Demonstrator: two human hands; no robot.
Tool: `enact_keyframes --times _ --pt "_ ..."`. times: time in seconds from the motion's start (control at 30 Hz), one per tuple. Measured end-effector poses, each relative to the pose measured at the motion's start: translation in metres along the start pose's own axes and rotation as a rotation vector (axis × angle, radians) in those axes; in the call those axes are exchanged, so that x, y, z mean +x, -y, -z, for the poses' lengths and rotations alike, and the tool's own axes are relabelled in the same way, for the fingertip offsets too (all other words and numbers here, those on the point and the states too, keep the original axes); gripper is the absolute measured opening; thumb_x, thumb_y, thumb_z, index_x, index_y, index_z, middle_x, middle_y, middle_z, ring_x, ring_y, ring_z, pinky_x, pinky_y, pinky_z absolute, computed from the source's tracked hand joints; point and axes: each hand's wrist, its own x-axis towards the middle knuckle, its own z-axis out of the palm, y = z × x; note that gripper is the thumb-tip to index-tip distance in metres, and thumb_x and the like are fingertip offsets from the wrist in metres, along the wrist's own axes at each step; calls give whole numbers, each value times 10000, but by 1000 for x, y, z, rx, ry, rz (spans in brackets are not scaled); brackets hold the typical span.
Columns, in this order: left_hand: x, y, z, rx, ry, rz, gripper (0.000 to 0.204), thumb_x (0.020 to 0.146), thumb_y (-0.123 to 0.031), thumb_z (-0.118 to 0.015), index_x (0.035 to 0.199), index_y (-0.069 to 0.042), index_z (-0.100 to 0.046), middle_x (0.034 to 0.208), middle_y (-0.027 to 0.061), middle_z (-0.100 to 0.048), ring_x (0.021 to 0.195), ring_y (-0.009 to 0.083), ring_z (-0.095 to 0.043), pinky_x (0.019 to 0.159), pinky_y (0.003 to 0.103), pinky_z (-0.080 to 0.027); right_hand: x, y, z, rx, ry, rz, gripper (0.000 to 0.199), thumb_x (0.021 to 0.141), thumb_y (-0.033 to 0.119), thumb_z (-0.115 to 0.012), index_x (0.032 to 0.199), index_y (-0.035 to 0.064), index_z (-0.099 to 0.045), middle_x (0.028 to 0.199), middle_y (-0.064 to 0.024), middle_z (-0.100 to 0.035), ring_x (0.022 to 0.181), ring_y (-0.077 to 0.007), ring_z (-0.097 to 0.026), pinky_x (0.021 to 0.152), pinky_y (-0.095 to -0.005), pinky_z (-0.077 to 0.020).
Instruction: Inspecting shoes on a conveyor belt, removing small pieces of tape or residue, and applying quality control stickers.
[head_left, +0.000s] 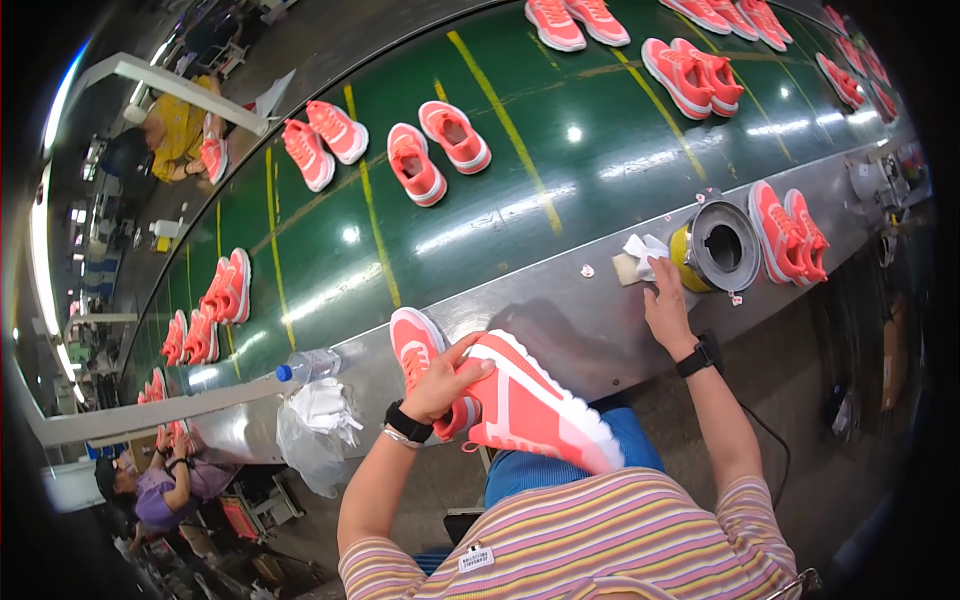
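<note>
One coral shoe (528,405) gripped in the left hand (443,385) above the near edge of the bench (575,315), tipped sideways presumably to bare its flank, left of a loosely open right hand (668,305) by white tissue (650,247) seemingly kept within easy reach.

Along a metal ledge (640,335), a green conveyor belt (590,150) is stretching from left to right, yellow lines (505,130) crossing it. Strip lights (42,255) are glowing at far left; grey floor (325,35) is showing beyond the belt's far edge.
</note>
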Motion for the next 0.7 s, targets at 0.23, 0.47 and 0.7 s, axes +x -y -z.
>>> enact_keyframes --times 0.23,0.47,0.7 --pt "-9 77 -43 -999 -132 105 417 935 -275 -465 1256 -13 -422 1203 105 -534 1092 222 -530 963 359 -413 -25 27 30 134 -31 15 244 855 17 -507 1091 23 -571 996 -96 -558 861 -174 -562 747 -244 -450" --pt "-2 125 -76 -1453 -418 134 298 930 -291 -455 1142 -89 -507 1113 58 -567 990 224 -561 844 379 -476 -91 123 -50 567 506 10 477 770 72 -648 1219 52 -486 1105 -116 -523 973 -183 -517 844 -313 -430" --pt "-52 169 -61 -1393 -437 185 285 912 -196 -465 1132 -15 -444 1102 171 -533 1032 322 -527 967 439 -405 -115 159 -101 71 648 728 520 731 113 -618 1235 147 -495 1002 -153 -512 966 -313 -497 845 -411 -397"
